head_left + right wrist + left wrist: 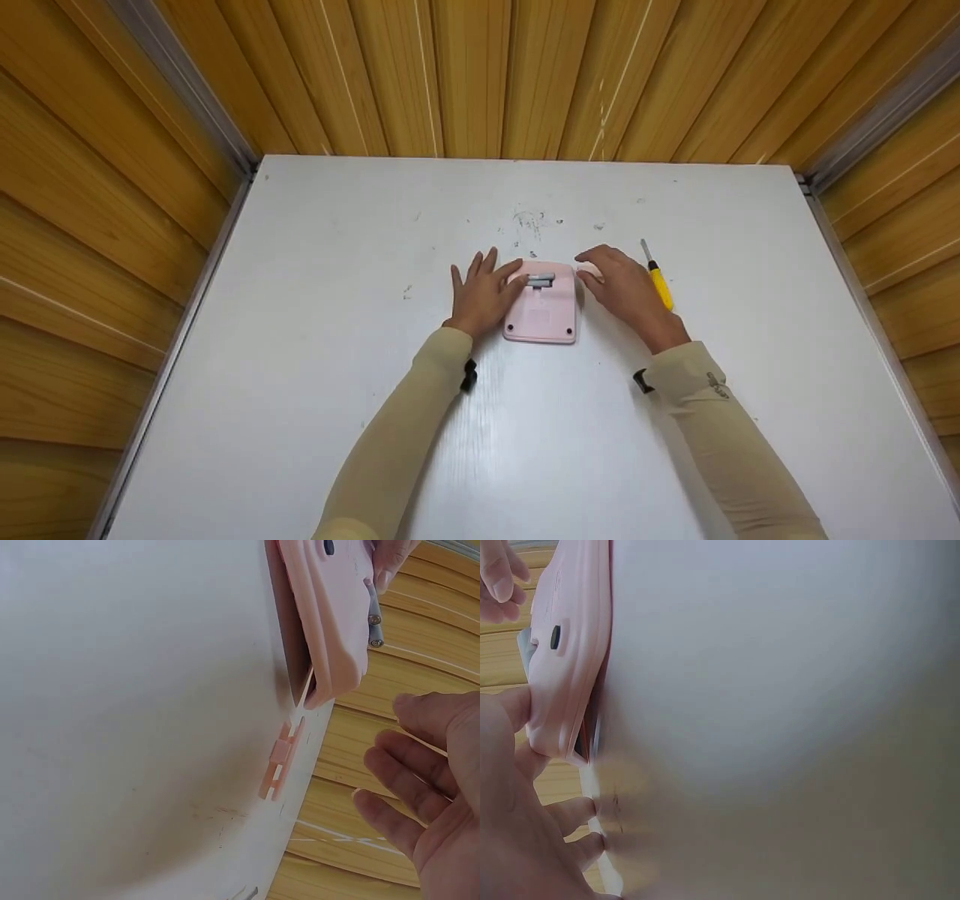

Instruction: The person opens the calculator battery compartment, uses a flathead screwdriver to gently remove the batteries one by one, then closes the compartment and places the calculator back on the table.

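On the left, the left hand (480, 300) spreads its fingers, with thumb and forefinger touching the upper left part of a pink device (541, 319), probably a calculator, and the other fingers fanned out beside it. It seems to steady the device rather than grip it.

The device lies back up near the middle of the white table (375, 225), two dark round feet (569, 331) showing at its near corners. Its battery compartment (537, 290) is uncovered, towards the far end of the back. Two grey batteries (541, 281) lie side by side across it, standing proud of the surface in the right wrist view; how much of them sits inside, and whether they are fully seated, cannot be told. The uncovering is thus done, while the batteries are neither clear of the device nor evidently pressed home, and the compartment is not closed.

Just right of the device, a small pink cover (282, 752) with slots lies loose on the table. Near it the right hand (626, 289) holds nothing, fingers loosely bent and a moderate gap between thumb and forefinger.

Farthest right, a yellow-handled screwdriver (660, 288) lies unheld beside that hand.
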The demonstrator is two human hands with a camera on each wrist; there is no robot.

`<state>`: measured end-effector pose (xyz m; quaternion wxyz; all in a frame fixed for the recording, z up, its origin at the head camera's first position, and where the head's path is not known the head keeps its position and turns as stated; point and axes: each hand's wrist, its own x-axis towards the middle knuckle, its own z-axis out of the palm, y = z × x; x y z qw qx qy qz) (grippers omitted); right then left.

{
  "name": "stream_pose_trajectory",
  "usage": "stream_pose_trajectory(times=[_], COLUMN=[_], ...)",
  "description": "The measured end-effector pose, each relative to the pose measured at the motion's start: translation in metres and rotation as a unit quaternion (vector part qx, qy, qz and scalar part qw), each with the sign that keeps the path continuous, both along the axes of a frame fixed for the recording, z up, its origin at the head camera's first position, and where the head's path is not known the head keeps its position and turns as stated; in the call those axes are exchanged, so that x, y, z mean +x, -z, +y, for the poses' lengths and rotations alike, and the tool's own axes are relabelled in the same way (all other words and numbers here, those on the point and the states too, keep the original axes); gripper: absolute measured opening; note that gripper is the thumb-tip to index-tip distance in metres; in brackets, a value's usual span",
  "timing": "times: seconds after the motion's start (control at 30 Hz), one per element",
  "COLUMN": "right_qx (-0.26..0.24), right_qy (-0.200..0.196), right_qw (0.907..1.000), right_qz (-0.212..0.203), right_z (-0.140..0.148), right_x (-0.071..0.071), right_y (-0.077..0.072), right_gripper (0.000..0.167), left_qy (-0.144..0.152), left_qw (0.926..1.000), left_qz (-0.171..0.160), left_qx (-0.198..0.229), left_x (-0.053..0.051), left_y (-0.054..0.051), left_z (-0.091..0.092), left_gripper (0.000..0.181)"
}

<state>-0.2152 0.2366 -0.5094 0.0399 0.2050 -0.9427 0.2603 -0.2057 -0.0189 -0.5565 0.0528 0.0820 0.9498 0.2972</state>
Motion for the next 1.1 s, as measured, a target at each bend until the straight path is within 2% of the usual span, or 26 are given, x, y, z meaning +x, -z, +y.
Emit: stream_pose_trajectory(times=[0.13, 0.37, 0.6, 0.97, 1.1], right_qx=[-0.003, 0.0, -0.011, 0.01, 0.018], right_qy=[-0.022, -0.034, -0.048, -0.051, -0.06], right_qw=[0.9997, 0.9984, 0.9982, 0.9982, 0.9979], right_qz=[-0.003, -0.045, -0.035, -0.03, -0.012], right_z=[-0.003, -0.01, -0.015, -0.024, -0.027], right_x=[0.001, -0.001, -0.002, -0.003, -0.004], right_y=[-0.001, -0.003, 0.0, 0.001, 0.003], right_gripper=[0.03, 0.03, 0.026, 0.022, 0.021], left_qy=[0.001, 0.002, 0.004, 0.003, 0.0], left_qw=[1.0, 1.0, 0.9999, 1.0, 0.9999], left_qz=[-0.006, -0.008, -0.009, -0.006, -0.01], left_qx=[0.002, -0.002, -0.001, -0.004, -0.003], left_x=[0.0, -0.001, -0.001, -0.002, -0.002], left_y=[0.0, 0.001, 0.0, 0.002, 0.001], left_z=[-0.001, -0.001, -0.001, -0.001, 0.0], left_gripper=[0.058, 0.058, 0.058, 0.058, 0.057])
